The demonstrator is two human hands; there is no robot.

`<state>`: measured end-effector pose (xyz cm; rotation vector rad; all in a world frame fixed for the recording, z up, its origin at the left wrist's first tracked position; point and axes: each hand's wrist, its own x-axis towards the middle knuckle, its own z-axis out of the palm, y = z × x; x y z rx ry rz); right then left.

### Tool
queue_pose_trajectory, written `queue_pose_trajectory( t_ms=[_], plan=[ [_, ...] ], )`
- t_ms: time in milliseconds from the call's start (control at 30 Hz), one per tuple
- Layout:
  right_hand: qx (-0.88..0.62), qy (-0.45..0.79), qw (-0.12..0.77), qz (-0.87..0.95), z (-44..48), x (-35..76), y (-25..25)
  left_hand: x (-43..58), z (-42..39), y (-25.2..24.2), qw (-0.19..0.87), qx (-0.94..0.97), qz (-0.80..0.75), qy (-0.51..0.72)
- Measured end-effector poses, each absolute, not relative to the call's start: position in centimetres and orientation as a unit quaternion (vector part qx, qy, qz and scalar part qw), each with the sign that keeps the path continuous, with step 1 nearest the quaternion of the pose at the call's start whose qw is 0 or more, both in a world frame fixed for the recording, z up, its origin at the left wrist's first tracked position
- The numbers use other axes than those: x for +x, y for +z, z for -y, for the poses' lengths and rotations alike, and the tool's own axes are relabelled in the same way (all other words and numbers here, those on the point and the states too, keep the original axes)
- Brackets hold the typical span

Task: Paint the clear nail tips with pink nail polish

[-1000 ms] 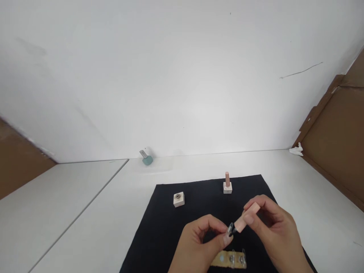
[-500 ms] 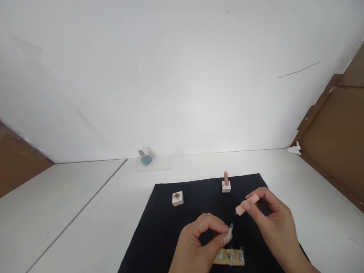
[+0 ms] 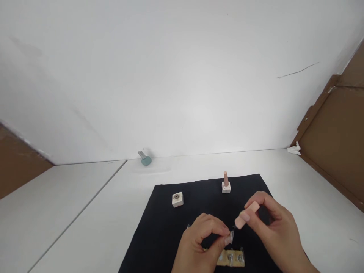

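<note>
Your left hand [image 3: 196,239] pinches a small clear piece [image 3: 231,237] near the black mat's [image 3: 162,216] near edge, fingers closed; your right hand [image 3: 271,220] grips a peach block [image 3: 247,214] just beside it. Both look light and stiff; the clear piece seems slick, best held by its edges

Between the thumb and fingers of my left hand [image 3: 199,242] I pinch a small clear plastic piece [image 3: 231,237], its narrow end tilted upward just past my fingertips. My right hand [image 3: 273,223] grips a peach-pink bar [image 3: 247,214], matte and round-edged, held between thumb and fingers. It slants down, with its lower end just beside the clear piece.
</note>
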<state>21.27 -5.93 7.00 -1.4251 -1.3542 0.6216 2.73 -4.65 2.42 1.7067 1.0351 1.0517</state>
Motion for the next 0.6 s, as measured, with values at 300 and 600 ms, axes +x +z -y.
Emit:
queue_pose_trajectory(
  t_ms=[300, 600],
  plan=[
    [-0.588, 0.235, 0.509, 0.583, 5.47, 22.16, 6.5, 2.58, 4.77, 2.32, 0.417, 0.699, -0.414, 0.408],
    [-0.592, 0.23, 0.506, 0.584, 5.51, 21.91, 6.59, 2.94, 4.87, 3.17, 0.473, 0.639, -0.441, 0.417]
  ],
)
